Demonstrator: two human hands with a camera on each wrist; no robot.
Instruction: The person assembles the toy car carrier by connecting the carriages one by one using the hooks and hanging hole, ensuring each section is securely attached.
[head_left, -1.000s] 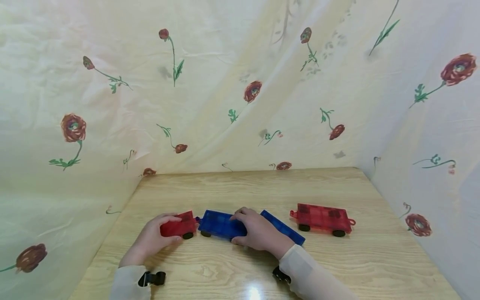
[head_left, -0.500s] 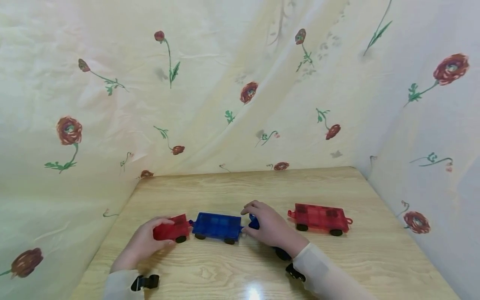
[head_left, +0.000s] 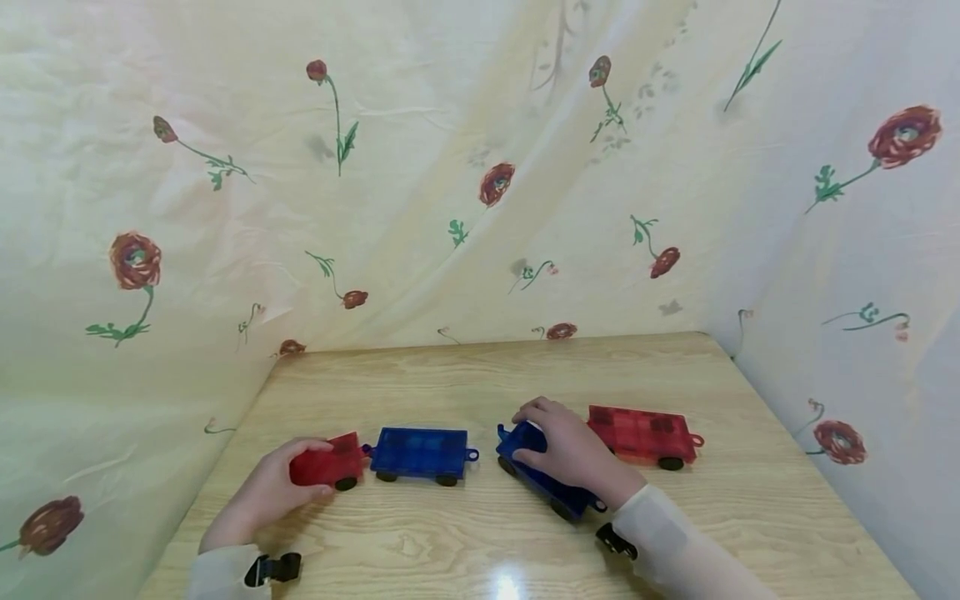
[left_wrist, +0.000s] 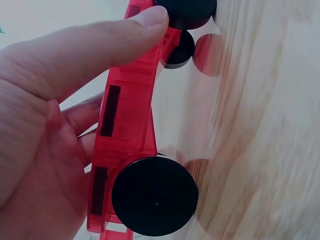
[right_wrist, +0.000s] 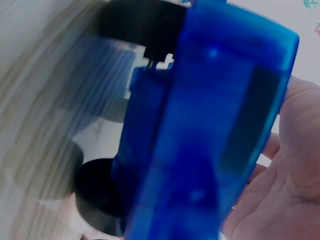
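Note:
Fingers and thumb of my left hand grip a red toy train car at the left, fingers over its far side and thumb on its near side. In the left wrist view its black wheel stands close to the table. A blue toy train car meets the red one's right end at the coupling. Apart from it, a second blue train car sits at a slant, hook end toward the left, and my right hand holds it from above. The right wrist view shows its blurred blue body before the palm.
Behind my right hand stands another red train car, partly covered, with a ring at its right end. The wooden table meets a flower-patterned cloth at the back and sides.
My right hand has left the first blue car, moved right and taken hold of the second blue one. My left hand, its red car and the first blue car have shifted left.

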